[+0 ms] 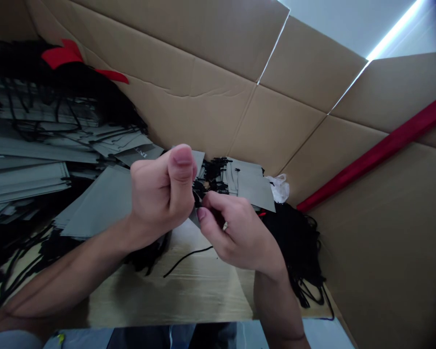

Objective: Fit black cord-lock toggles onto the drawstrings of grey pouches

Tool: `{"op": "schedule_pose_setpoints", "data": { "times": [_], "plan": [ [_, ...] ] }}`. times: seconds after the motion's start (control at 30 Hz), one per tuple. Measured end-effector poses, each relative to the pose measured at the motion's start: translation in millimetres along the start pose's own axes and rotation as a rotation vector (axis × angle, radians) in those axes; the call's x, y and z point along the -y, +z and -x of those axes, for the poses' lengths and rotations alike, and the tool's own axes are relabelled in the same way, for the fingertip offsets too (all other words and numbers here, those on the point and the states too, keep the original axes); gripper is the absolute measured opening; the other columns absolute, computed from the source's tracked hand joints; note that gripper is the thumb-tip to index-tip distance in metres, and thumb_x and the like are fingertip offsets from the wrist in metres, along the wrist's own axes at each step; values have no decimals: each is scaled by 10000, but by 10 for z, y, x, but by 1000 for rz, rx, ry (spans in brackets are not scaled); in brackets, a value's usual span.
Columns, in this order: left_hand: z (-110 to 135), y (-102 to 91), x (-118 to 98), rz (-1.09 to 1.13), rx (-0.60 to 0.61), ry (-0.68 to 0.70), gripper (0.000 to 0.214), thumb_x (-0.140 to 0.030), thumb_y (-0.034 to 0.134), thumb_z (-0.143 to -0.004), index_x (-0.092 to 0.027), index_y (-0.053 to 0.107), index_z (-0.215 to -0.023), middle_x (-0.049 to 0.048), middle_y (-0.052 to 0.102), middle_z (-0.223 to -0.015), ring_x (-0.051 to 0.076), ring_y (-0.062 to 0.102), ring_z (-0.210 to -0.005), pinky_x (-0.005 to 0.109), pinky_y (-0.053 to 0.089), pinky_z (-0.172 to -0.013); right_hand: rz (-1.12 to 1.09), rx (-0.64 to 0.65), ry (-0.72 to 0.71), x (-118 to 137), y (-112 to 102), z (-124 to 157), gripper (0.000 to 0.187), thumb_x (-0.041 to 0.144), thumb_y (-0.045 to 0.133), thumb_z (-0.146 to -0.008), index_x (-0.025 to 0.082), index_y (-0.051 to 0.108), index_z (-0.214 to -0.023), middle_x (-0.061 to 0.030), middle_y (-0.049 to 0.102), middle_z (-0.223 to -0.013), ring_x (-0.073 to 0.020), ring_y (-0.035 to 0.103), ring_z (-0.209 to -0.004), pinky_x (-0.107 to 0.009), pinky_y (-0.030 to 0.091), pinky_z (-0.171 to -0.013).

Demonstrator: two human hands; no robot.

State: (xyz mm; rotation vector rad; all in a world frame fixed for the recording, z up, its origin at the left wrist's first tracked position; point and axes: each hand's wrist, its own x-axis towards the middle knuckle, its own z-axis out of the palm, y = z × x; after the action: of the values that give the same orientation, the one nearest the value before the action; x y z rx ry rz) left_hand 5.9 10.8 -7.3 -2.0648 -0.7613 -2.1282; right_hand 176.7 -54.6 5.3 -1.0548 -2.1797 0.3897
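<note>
My left hand [162, 189] is closed in a fist, thumb up, around a flat grey bag [198, 158] whose corner shows behind the thumb; most of the bag is hidden. Close beside it, my right hand [240, 232] pinches a black cord [198, 198] between thumb and forefinger, against the bag's edge. A loose black cord end [185, 257] hangs below the two hands over the table.
Many flat grey bags with black cords [25, 174] are heaped at left, under red strips [63, 55]. More grey bags [254, 184] lie beyond my hands. Black cords [294, 242] pile at right, near white plastic [280, 188]. Cardboard walls [196, 72] surround the table [167, 300].
</note>
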Motion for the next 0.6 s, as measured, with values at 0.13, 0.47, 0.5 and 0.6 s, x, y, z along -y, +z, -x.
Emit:
{"op": "schedule_pose_setpoints", "data": {
  "times": [0.13,0.47,0.5,0.6],
  "plan": [
    [6,15,-38,82,-33,-59,617,-525,371,-1230,-198,548,-739,-38,536,-606,58,517,-530,260,363,-498,60,67,-22,-20,4,-13,312,328,536,-1144,237,462,-855,38,524,-775,-132,477,-706,-308,356,-666],
    [-16,4,-6,33,-65,-70,544,-440,430,-1227,-196,541,-753,-25,539,-656,76,515,-580,307,369,-547,-41,-116,-154,5,34,8,374,204,543,-1097,240,427,-744,54,468,-687,-105,456,-638,-291,370,-611],
    [-22,-3,0,-5,-62,-48,528,-407,445,-1224,-196,541,-750,-27,546,-657,71,511,-577,299,361,-542,-61,-135,-169,14,44,10,384,187,557,-1079,240,404,-731,60,442,-674,-99,436,-624,-291,358,-601],
    [-43,-10,-4,-100,-70,24,465,-313,497,-1207,-200,542,-759,-50,519,-623,53,481,-542,267,334,-516,-81,-160,-208,36,69,16,410,133,582,-1032,241,326,-730,76,351,-660,-83,362,-592,-291,312,-576]
  ]
}}
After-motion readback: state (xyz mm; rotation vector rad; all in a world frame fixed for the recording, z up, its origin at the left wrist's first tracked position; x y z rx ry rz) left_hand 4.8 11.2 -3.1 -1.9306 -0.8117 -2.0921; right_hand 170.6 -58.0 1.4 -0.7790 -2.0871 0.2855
